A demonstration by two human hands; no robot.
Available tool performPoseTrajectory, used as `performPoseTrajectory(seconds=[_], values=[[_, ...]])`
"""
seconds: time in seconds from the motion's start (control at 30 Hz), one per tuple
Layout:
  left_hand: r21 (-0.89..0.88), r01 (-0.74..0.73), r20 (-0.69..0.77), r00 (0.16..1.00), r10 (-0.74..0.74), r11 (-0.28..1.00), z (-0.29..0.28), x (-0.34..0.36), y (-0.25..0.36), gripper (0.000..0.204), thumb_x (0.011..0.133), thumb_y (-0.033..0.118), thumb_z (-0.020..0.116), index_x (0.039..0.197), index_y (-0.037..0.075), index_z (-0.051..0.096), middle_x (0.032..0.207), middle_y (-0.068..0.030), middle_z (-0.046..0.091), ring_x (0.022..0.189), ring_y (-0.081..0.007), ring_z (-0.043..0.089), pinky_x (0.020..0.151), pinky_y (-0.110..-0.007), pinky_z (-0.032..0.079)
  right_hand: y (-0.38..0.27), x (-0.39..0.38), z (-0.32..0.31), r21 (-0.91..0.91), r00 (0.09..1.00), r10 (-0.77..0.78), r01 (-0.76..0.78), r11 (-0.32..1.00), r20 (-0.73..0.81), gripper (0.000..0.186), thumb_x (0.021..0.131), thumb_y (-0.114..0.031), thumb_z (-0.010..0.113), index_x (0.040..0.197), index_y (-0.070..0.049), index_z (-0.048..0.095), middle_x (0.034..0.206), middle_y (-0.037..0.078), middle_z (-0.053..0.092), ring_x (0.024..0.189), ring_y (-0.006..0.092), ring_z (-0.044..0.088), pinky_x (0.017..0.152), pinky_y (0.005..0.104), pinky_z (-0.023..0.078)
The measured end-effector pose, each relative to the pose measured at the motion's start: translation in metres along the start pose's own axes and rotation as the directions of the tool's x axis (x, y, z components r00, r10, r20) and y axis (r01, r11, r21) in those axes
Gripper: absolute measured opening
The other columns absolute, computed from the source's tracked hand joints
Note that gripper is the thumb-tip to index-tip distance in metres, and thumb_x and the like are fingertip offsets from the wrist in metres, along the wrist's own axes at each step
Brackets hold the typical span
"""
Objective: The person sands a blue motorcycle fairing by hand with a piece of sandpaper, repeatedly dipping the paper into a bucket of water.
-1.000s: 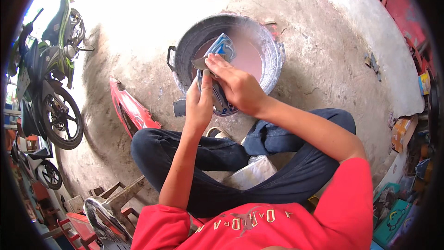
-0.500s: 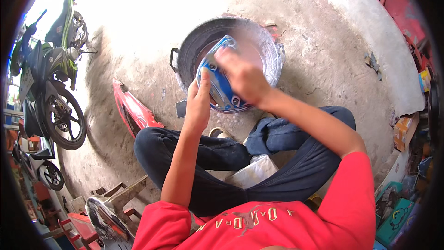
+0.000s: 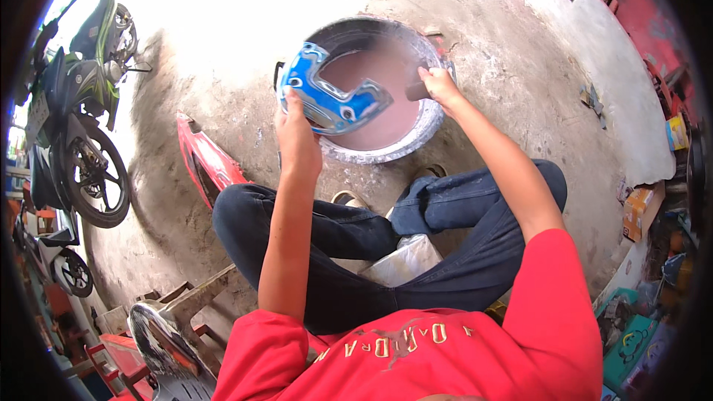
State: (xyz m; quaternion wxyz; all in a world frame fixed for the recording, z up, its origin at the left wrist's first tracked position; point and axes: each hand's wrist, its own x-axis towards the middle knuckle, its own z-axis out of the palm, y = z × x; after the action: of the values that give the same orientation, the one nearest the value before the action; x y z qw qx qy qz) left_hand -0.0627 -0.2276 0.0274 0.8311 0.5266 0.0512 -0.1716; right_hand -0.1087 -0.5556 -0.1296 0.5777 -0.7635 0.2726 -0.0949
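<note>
My left hand [image 3: 299,134] grips a blue and silver curved panel [image 3: 330,100] with small holes, tilted over the left side of the big grey tub [image 3: 375,154]. My right hand [image 3: 440,90] is closed on a small dark grey pad [image 3: 416,90], apart from the panel, over the tub's right side. The tub, with a handle on either side, holds cloudy pinkish liquid [image 3: 382,120]. I sit cross-legged just in front of it.
Motorcycles [image 3: 89,163] stand at the left. A red body panel [image 3: 208,160] lies left of the tub. A wooden stool [image 3: 197,289] is at the lower left. A white ledge [image 3: 616,67], a cardboard box [image 3: 639,212] and clutter line the right.
My hands have parted: my left has moved left and up with the panel, turning its blue face into view; my right has swung right with the pad, off the panel.
</note>
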Motion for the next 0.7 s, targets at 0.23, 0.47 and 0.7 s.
performPoseTrajectory(seconds=[0.23, 0.47, 0.7], values=[[-0.151, 0.051, -0.044, 0.997, -0.058, 0.987, 0.01, 0.008, 0.003, 0.038, 0.11, 0.028, 0.041, 0.136, 0.002, 0.05, 0.132, -0.0121, 0.058, 0.118, -0.0248, 0.061, 0.099, -0.046, 0.051, 0.076, 0.033, 0.022, -0.262, 0.987, -0.106, 0.071, 0.962, -0.123, 0.03, 0.09, -0.028, 0.072, 0.094, 0.002, 0.07, 0.082, 0.01, 0.073, 0.07, 0.0181, 0.069, 0.065, 0.0344, 0.053], [-0.228, -0.023, -0.11, 0.994, -0.003, 0.973, -0.018, 0.016, 0.017, 0.038, 0.109, 0.028, 0.043, 0.134, 0.0, 0.05, 0.128, -0.0121, 0.059, 0.115, -0.0227, 0.061, 0.097, -0.043, 0.053, 0.047, -0.002, 0.123, -0.452, 0.983, -0.016, -0.07, 0.889, -0.185, 0.021, 0.09, -0.024, 0.065, 0.104, -0.01, 0.073, 0.1, 0.021, 0.073, 0.098, 0.039, 0.07, 0.084, 0.0477, 0.055], [-0.24, 0.014, -0.117, 0.992, -0.043, 0.971, -0.02, 0.015, 0.023, 0.039, 0.11, 0.026, 0.039, 0.138, 0.001, 0.047, 0.134, -0.0125, 0.057, 0.12, -0.0237, 0.059, 0.102, -0.043, 0.049, 0.099, 0.003, 0.172, -0.6, 0.965, 0.075, 0.094, 0.794, 0.25, 0.026, 0.095, -0.03, 0.061, 0.106, -0.012, 0.075, 0.102, 0.021, 0.073, 0.102, 0.038, 0.07, 0.088, 0.0494, 0.053]])
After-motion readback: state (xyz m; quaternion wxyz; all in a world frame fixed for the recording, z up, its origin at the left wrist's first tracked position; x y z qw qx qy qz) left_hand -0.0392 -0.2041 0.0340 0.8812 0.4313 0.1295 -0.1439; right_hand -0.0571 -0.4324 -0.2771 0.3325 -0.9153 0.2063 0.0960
